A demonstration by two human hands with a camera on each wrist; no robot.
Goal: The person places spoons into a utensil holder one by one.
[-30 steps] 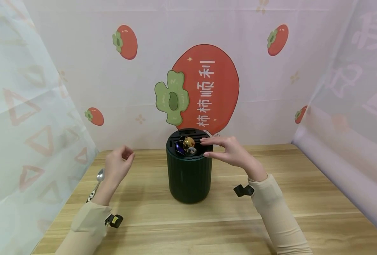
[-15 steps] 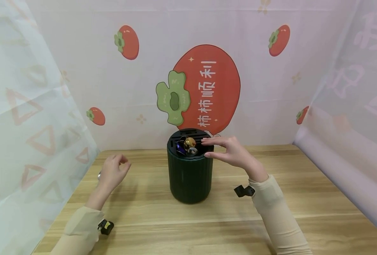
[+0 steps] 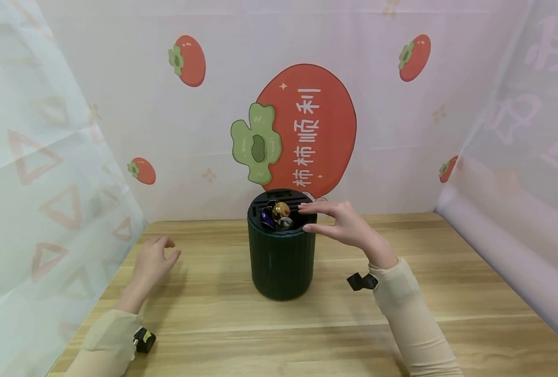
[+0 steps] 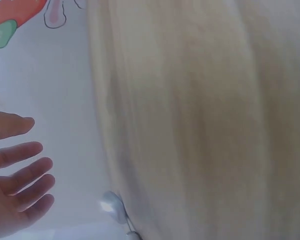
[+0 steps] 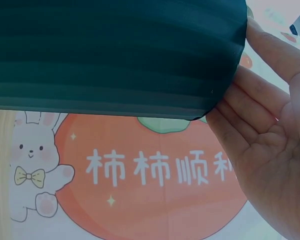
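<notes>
A dark green ribbed utensil holder (image 3: 282, 264) stands upright on the wooden table. Out of its slotted black top stick shiny rounded ends that look like spoon bowls: gold (image 3: 281, 210), purple (image 3: 267, 218) and silver (image 3: 284, 224). My right hand (image 3: 337, 225) touches the holder's right rim, thumb toward the front and fingers toward the back, all fairly straight. Over the table at left hovers my left hand (image 3: 152, 264), fingers loosely bent and holding nothing. In the left wrist view a metal spoon (image 4: 114, 207) lies near that hand; the head view does not show it.
The wooden table (image 3: 212, 345) meets a white backdrop (image 3: 222, 63) printed with persimmons right behind the holder. Pale printed sheets hang along the left side (image 3: 19, 209) and the right side (image 3: 524, 173). Small black devices sit on the left wrist (image 3: 144, 340) and right wrist (image 3: 362, 281).
My left hand has moved left and toward the table's near side, its fingers spreading a little. It now hides the spoon in the head view. The right hand and holder have stayed put.
</notes>
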